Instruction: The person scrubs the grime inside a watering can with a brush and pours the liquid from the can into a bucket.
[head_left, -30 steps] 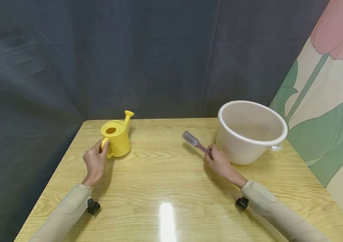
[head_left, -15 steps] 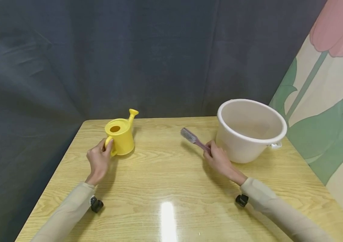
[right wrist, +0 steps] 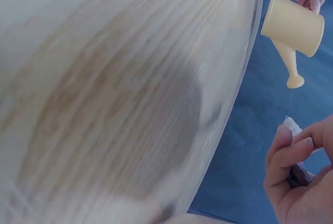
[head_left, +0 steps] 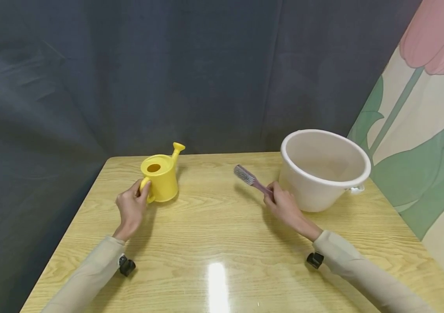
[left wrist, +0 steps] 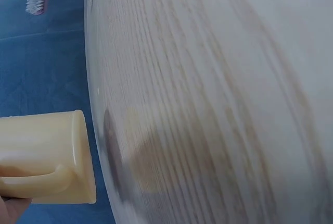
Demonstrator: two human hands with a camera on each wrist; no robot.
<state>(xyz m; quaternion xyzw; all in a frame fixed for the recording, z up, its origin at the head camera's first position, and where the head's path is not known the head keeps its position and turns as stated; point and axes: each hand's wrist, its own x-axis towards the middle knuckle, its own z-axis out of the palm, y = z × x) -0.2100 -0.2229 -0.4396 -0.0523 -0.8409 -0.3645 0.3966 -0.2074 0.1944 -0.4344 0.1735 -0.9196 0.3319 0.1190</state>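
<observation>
Beige sleeves (head_left: 85, 276) with black wrist cameras (head_left: 127, 266) come in from 7 and 5 o'clock to the left hand (head_left: 131, 208), its fingers pinching the handle of a yellow watering can (head_left: 164, 184) just above the tabletop (head_left: 206, 221), and to the right hand (head_left: 284, 209), its fingers curled round the handle of a purple brush (head_left: 250, 177) whose bristles lie toward 10 o'clock. From the left hand the watering can sits between 1 and 2 o'clock, its spout toward 1, while a white bucket (head_left: 304, 191) stands just beside the right hand in that same direction. Farther off, a dark blue curtain (head_left: 190, 74) hangs at 12 o'clock and a wall (head_left: 433, 104) painted with a pink tulip (head_left: 433, 43) rises at 2.
</observation>
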